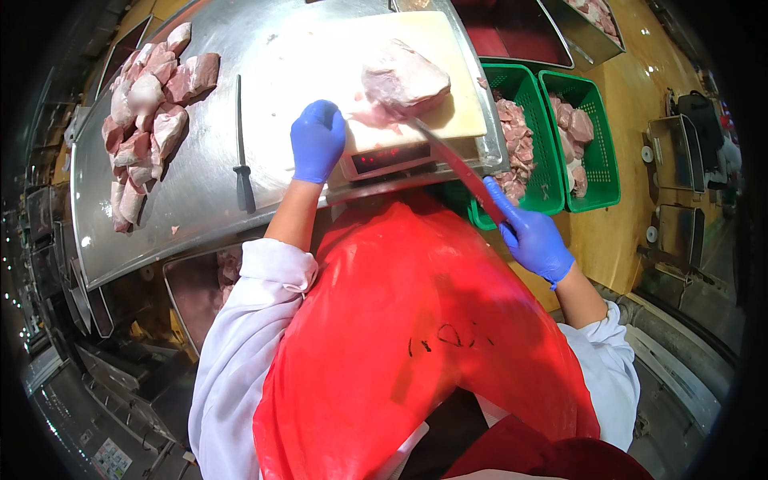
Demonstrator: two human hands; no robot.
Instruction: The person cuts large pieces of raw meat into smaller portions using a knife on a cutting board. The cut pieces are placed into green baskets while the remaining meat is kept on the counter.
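Note:
My left hand (318,138), gloved in blue, is closed at the near-left part of a white cutting board (312,60); what it holds, if anything, is hidden. A large pale-pink piece of raw meat (404,76) lies on the board, up and to the right of that hand. My blue-gloved right hand (528,240) grips a long knife (464,172) at the lower right, its blade tip at the meat's near edge. A small panel with red lights (384,158) sits just below the board's near edge.
The steel table (212,152) holds a honing steel (244,188) and a heap of cut meat (140,112) at left. Two green crates (608,152) of meat stand at right, with steel trays (512,24) behind. A red apron (416,336) covers my front.

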